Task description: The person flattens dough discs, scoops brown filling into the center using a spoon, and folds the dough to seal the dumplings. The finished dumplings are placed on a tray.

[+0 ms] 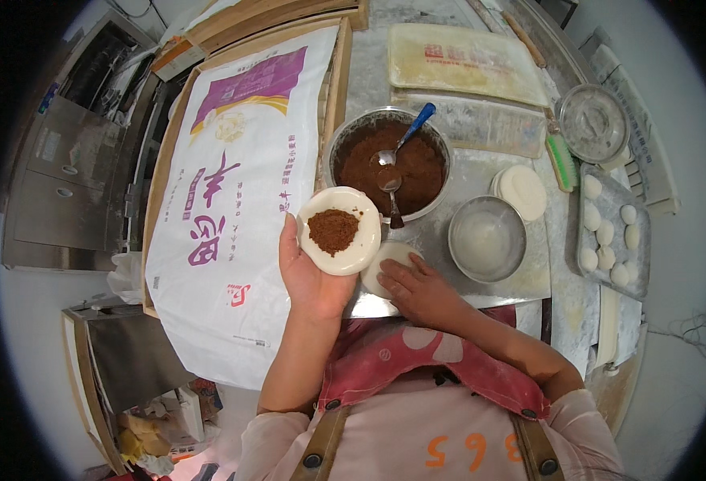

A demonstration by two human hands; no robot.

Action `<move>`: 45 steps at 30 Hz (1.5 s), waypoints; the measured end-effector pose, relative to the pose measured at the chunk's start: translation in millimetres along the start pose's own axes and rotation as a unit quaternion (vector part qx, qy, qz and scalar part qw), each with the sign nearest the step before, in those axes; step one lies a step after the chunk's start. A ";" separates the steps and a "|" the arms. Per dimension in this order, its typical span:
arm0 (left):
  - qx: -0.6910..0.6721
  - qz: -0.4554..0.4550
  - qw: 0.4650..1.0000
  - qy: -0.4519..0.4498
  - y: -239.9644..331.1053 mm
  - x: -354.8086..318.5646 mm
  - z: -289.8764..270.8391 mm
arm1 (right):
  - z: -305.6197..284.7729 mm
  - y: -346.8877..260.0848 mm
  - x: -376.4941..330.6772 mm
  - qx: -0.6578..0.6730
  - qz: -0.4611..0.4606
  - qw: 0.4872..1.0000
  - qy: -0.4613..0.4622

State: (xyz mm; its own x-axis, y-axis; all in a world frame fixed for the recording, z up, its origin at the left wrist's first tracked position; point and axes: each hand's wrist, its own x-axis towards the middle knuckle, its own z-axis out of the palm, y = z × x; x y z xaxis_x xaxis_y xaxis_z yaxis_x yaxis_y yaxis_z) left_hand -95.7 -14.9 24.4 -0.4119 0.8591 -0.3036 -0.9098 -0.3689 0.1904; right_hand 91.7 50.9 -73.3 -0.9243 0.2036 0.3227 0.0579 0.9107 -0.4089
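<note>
Head view: the left hand (311,276) cups a round dough wrapper (339,231) heaped with brown filling (333,230), just in front of the metal filling bowl (388,163). The right hand (417,290) lies flat, empty, on another dough disc (387,264). Keeping the palm level and the filling centred should ease sealing.
</note>
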 end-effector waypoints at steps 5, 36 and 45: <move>-0.005 -0.003 1.000 -0.013 -1.5 -1.2 -0.3 | -13.2 0.3 -12.3 0.061 -0.001 0.996 -0.060; 0.313 -0.138 0.939 0.033 -48.2 -21.6 21.9 | -84.5 18.4 34.4 0.191 0.019 0.961 0.199; 0.317 -0.124 0.928 -0.152 -41.2 -37.6 37.2 | -95.2 3.2 33.2 0.560 0.134 0.776 0.258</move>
State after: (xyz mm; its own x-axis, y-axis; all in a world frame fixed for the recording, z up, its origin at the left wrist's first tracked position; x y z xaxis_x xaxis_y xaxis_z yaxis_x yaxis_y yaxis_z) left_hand -40.7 -18.8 62.7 -0.0718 0.9857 -0.1522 -0.7218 0.0539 0.6899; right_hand 97.1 94.8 17.3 -0.6457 0.7114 0.2776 -0.4088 -0.0149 -0.9125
